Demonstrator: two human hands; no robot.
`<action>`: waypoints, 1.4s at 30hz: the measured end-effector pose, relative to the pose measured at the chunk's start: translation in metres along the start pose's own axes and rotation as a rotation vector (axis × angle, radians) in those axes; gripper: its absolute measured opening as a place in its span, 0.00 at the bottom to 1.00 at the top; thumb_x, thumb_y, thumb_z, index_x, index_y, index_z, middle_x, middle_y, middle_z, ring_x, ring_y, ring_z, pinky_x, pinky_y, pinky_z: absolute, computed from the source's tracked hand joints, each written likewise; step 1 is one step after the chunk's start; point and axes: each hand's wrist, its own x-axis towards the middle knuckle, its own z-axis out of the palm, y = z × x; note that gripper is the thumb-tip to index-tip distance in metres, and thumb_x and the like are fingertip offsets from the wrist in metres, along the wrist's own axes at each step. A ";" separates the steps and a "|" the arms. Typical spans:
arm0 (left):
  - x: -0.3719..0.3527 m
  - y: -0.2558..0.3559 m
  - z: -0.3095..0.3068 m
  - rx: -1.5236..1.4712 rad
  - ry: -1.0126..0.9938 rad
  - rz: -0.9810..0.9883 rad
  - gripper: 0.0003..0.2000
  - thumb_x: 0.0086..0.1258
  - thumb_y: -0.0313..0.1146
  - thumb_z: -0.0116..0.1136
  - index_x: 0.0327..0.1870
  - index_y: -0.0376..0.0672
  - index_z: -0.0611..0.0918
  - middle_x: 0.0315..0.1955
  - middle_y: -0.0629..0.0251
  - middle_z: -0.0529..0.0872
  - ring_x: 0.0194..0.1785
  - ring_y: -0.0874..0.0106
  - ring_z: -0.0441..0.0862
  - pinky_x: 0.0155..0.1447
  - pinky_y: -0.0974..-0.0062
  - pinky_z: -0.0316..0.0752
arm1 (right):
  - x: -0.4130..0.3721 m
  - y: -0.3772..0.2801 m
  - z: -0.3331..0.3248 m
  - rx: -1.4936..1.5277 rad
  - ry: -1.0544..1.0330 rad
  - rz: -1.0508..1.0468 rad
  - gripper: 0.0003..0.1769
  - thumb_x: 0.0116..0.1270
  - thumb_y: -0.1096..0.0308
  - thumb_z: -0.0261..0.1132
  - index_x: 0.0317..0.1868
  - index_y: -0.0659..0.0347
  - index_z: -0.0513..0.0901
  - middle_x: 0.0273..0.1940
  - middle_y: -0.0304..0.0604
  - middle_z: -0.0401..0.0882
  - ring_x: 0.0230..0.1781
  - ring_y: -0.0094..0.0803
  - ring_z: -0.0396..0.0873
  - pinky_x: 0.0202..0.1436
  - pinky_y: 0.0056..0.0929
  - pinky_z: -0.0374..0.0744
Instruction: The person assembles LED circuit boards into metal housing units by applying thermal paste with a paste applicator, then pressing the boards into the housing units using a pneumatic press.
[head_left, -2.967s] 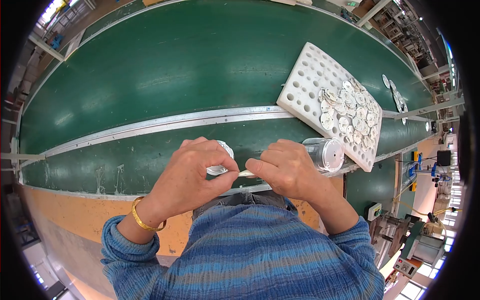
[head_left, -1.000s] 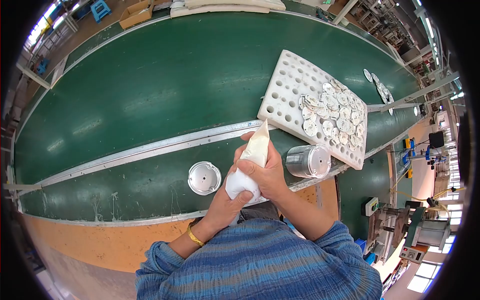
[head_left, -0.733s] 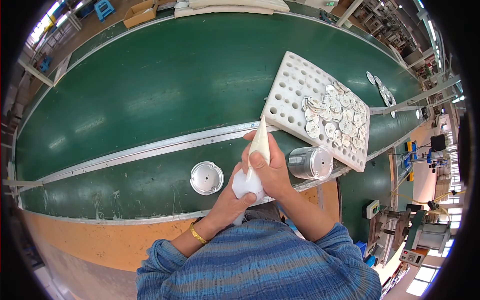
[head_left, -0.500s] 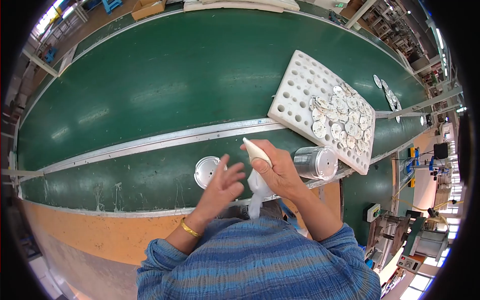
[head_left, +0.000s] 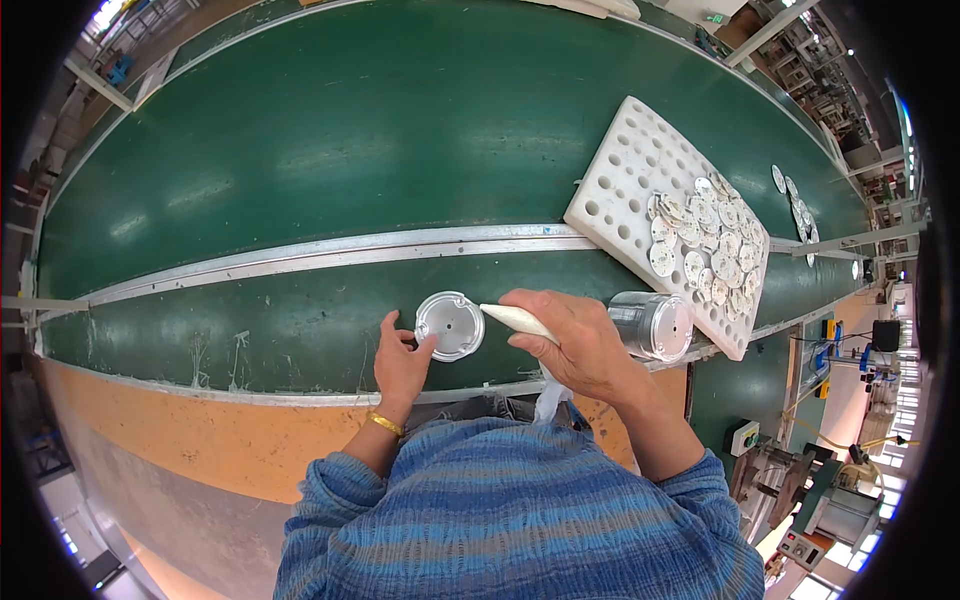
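A round silver metal housing with a small dark centre hole lies on the green work surface in front of me. My left hand is at its left edge, thumb and forefinger gripping the rim. In my right hand is a cone-shaped squeeze bag of white paste, with the fist wrapped round it. Its narrow tip points left and meets or nearly meets the housing's upper right rim. The bag's loose, cloudy tail hangs below the fist. Right of this hand, a shiny metal cylinder lies on its side.
A white foam board with rows of holes lies at the right, bearing a pile of white round discs. More loose discs lie farther right. A metal rail runs lengthwise along the green bench.
My left hand has gone from hovering, blurred, to the housing's rim. My right hand has tilted the paste bag from upward to leftward, bringing its tip to the housing. The view has shifted slightly.
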 end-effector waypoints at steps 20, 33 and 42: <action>0.021 0.009 0.007 0.139 0.000 0.188 0.11 0.58 0.30 0.63 0.42 0.42 0.82 0.28 0.64 0.82 0.37 0.62 0.80 0.44 0.63 0.75 | -0.004 0.019 0.000 -0.324 -0.174 0.065 0.17 0.64 0.58 0.64 0.46 0.60 0.76 0.27 0.48 0.78 0.28 0.47 0.79 0.30 0.43 0.74; 0.038 0.001 0.005 -0.722 -0.305 -0.103 0.14 0.66 0.29 0.55 0.51 0.35 0.81 0.35 0.66 0.85 0.34 0.79 0.79 0.38 0.80 0.74 | -0.001 0.023 0.006 -0.430 -0.323 0.087 0.16 0.67 0.54 0.60 0.45 0.58 0.76 0.25 0.47 0.76 0.26 0.46 0.78 0.28 0.43 0.74; -0.028 0.102 -0.067 -0.283 -0.035 0.513 0.11 0.71 0.30 0.52 0.47 0.32 0.82 0.33 0.52 0.86 0.33 0.66 0.83 0.39 0.74 0.75 | 0.018 -0.020 -0.023 -0.510 -0.390 -0.043 0.15 0.65 0.55 0.61 0.35 0.60 0.75 0.22 0.47 0.76 0.25 0.44 0.79 0.29 0.40 0.76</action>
